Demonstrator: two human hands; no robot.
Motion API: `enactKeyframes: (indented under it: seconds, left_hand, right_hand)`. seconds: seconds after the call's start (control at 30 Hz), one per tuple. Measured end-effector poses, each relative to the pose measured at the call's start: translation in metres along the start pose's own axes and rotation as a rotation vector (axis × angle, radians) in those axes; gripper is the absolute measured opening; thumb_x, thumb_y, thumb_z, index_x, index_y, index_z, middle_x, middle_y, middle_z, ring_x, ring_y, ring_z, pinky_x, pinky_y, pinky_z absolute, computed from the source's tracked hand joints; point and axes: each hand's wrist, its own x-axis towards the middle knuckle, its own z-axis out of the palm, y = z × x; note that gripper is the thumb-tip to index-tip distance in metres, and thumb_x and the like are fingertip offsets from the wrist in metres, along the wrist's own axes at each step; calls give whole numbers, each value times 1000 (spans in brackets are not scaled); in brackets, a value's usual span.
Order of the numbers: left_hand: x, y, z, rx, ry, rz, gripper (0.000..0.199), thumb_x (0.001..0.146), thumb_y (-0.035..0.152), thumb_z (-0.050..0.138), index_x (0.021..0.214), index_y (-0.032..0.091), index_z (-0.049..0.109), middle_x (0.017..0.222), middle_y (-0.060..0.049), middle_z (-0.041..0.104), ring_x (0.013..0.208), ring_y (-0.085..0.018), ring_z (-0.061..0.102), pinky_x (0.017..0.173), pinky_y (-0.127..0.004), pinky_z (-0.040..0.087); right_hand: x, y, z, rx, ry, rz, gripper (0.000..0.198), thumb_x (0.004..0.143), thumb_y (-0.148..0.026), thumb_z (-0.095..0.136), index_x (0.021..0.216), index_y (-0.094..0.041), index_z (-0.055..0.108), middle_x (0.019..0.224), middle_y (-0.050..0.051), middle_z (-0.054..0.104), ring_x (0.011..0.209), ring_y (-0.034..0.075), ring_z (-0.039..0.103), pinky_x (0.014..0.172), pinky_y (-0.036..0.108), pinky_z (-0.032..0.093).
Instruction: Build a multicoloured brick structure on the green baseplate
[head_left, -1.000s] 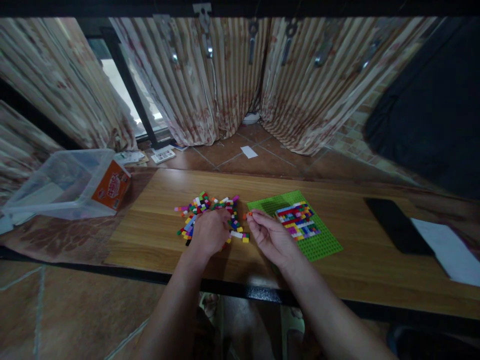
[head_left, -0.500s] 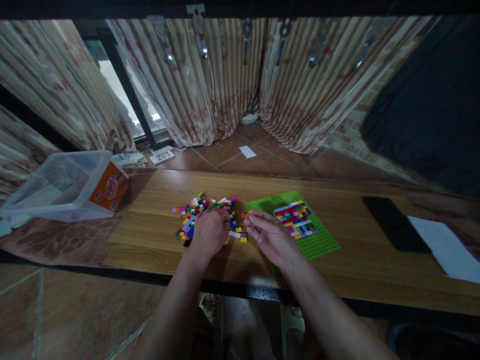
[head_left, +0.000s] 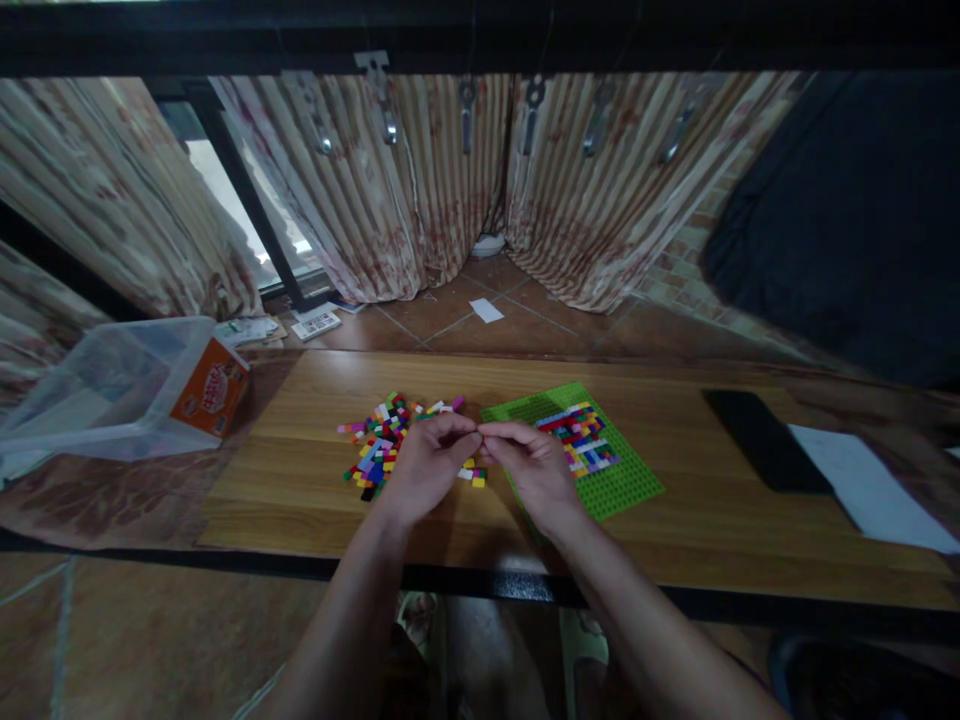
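Observation:
My left hand and my right hand meet fingertip to fingertip above the table, both closed in a pinch. The right hand held small orange toy bricks a moment ago; the fingers now hide them almost wholly. What the left fingers grip is too covered to make out. Just left of and beneath my left hand lies a loose pile of coloured toy bricks. Behind my right hand is a green baseplate, partly covered by it. A patch of many-coloured bricks is fixed on the plate.
The wooden tabletop has a dark front edge. A clear plastic bin with an orange label stands at the left. To the right lie a black flat object and white paper. Striped curtains hang behind.
My left hand has left the brick pile and come up to the right hand's fingertips. The orange bricks, visible before, are now mostly hidden. The camera view has shifted slightly.

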Motion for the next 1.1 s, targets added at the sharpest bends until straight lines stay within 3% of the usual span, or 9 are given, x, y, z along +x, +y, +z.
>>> enactKeyframes:
  seconds: [0.13, 0.47, 0.83, 0.93, 1.1]
  left_hand:
    - [-1, 2, 2, -59, -25, -2, 8, 73, 22, 68, 77, 17, 71, 70, 0, 70, 60, -12, 59, 64, -25, 50]
    - [-2, 6, 5, -78, -73, 50, 14, 73, 27, 73, 79, 15, 68, 74, -4, 71, 65, -13, 63, 64, -24, 49]
    - [0, 4, 5, 51, -109, 79, 9, 76, 26, 68, 76, 17, 71, 76, -2, 73, 71, -14, 64, 71, -27, 49]
    - [0, 6, 8, -26, -48, 52, 10, 74, 27, 70, 73, 17, 73, 72, -2, 71, 68, -14, 62, 67, -26, 48]
    - [0, 8, 16, -347, 178, -30, 11, 66, 27, 78, 72, 18, 75, 63, 1, 66, 54, -8, 52, 54, -21, 42]
  right_hand:
    - [-1, -2, -3, -47, -49, -40, 10, 74, -27, 73, 82, -26, 78, 80, 0, 71, 71, 14, 65, 67, 27, 54]
    - [-2, -9, -8, 185, -27, 104, 20, 65, -32, 82, 82, -22, 78, 78, 2, 74, 67, 12, 63, 68, 27, 51]
    - [-1, -7, -11, 69, 15, 33, 13, 66, -28, 80, 78, -24, 78, 72, -1, 72, 64, 12, 61, 68, 28, 50]
    - [-1, -8, -10, 124, 47, 55, 16, 64, -29, 82, 78, -23, 77, 72, -1, 73, 64, 12, 63, 69, 27, 52]
    - [-4, -13, -5, 259, 70, 136, 21, 61, -29, 84, 79, -21, 76, 75, 1, 75, 71, 14, 69, 73, 29, 57]
